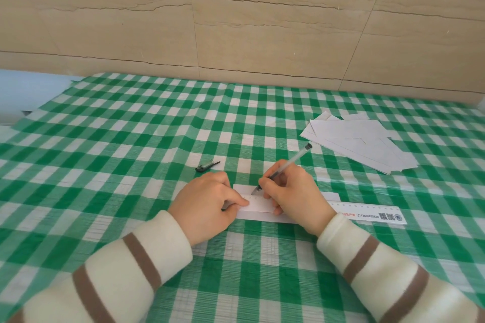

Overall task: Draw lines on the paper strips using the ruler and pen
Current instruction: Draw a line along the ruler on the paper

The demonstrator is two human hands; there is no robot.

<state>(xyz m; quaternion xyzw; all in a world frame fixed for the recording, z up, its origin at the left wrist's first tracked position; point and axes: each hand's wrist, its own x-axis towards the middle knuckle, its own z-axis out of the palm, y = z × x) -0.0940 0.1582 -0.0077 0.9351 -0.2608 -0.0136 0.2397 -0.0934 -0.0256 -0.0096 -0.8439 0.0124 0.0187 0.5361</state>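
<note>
A beige stone-look tiled wall fills the upper half of the frame. Below it, a green-and-white checked tablecloth covers the table across the whole lower half. Two cream sleeves with brown stripes enter from the bottom corners — the left sleeve from the lower left, the right sleeve from the lower right.

At the right of the frame, above centre, lies a loose pile of white paper strips, overlapping at angles. In the lower centre a transparent ruler runs left to right, its printed end sticking out to the right of the hands; it lies over a single white paper strip, which lies lengthwise under it.

The left hand is curled, fingertips pressed down on the left end of the ruler and strip. The right hand pinches a clear-barrelled black pen between thumb and fingers — the tip is at the strip along the ruler's upper edge, the barrel slanting up to the right. Whether the tip actually touches the paper cannot be told.

Just above the left hand, apart from it, lies a small black pen cap on the cloth.
</note>
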